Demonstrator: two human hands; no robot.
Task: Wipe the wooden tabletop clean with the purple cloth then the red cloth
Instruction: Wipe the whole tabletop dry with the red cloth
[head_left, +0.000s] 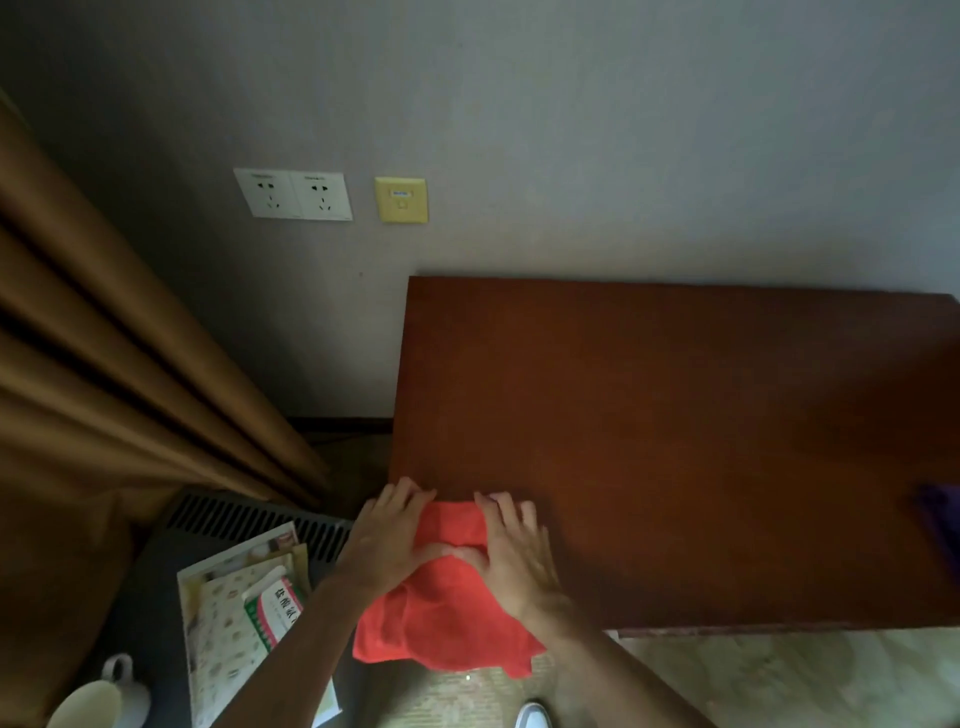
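Observation:
The red cloth (441, 613) lies bunched on the near left corner of the reddish-brown wooden tabletop (675, 415), part of it hanging over the front edge. My left hand (389, 535) presses flat on the cloth's left side at the table's left edge. My right hand (511, 551) presses flat on its right side, thumbs nearly meeting. The purple cloth (943, 519) shows only as a dark patch at the table's right edge, mostly cut off by the frame.
A brown curtain (104, 364) hangs at the left. Below it stands a dark unit with a vent grille (249, 517), holding papers and a box (244, 613). A white mug (98, 696) sits bottom left. Wall sockets (296, 194) are above.

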